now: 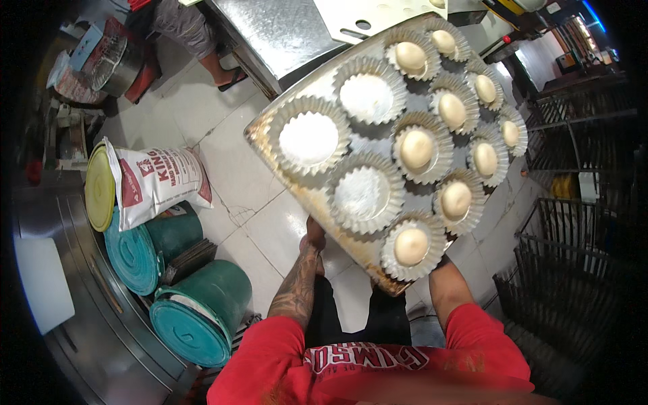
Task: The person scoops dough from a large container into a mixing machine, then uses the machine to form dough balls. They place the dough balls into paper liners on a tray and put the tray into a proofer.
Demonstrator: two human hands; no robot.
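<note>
A worn metal baking tray (324,202) is held up before me, tilted, with several fluted metal tins on it. Most of the tins hold one ball of pale dough (416,149). Three tins at the left, such as one fluted tin (338,139), show only a white, floury-looking bottom. My left hand (315,234) is at the tray's lower left edge, its fingers mostly hidden beneath the tray. Most of my right hand (443,261) is hidden behind the lower right edge, with the forearm coming up to it.
Lidded green bins (225,288) and a printed flour sack (167,174) stand at the left. Ahead is a steel table (276,35) bearing a white board (374,12); another person's leg (215,66) is beside it. Dark metal racks (567,217) line the right.
</note>
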